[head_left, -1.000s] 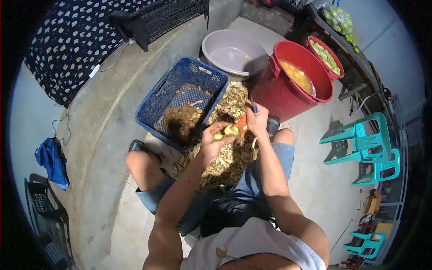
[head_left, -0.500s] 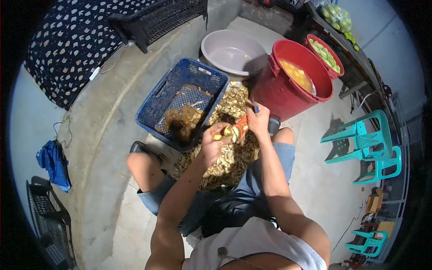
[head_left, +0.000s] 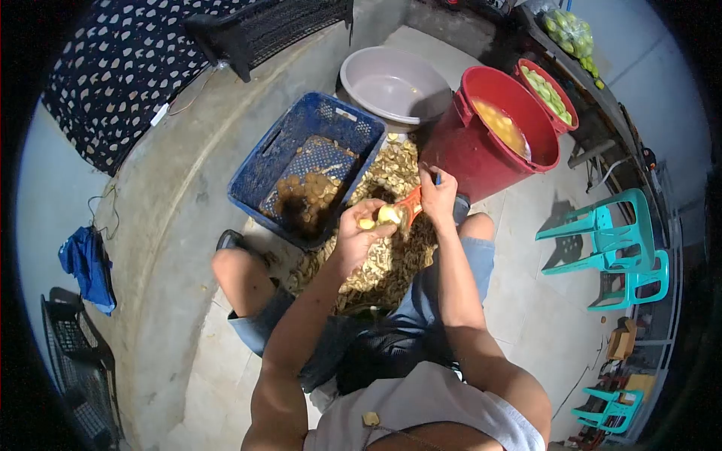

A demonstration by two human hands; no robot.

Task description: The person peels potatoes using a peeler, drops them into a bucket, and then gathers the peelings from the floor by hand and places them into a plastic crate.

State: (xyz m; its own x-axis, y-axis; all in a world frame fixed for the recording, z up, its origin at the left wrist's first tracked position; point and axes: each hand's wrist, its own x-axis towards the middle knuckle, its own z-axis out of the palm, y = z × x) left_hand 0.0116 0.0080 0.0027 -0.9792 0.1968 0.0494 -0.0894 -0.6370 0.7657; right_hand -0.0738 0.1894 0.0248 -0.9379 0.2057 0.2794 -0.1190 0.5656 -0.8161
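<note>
My left hand (head_left: pixel 356 234) is closed around a potato (head_left: pixel 389 215), whose peeled yellow surface shows between and beyond the fingers. In my right hand (head_left: pixel 439 198) is an orange peeler (head_left: pixel 411 204), its head up against the potato; a small blue part sticks out by the fingers. Both hands are above a thick heap of peelings (head_left: pixel 391 174) on the floor between my legs. Left of the heap stands a blue plastic crate (head_left: pixel 252 161) with several brown unpeeled potatoes (head_left: pixel 307 197) in its near end.
A tall red bucket (head_left: pixel 459 139) holds yellow peeled potatoes in liquid. Behind are a grey basin (head_left: pixel 361 94) and a smaller red tub (head_left: pixel 569 119) of pale green pieces. Turquoise stools (head_left: pixel 628 225) stand right. A concrete ledge (head_left: pixel 173 218) curves along the left.
The peeler has shifted slightly up and right along the potato, and more bare yellow flesh faces up. My left hand keeps its hold. The view has shifted a little.
</note>
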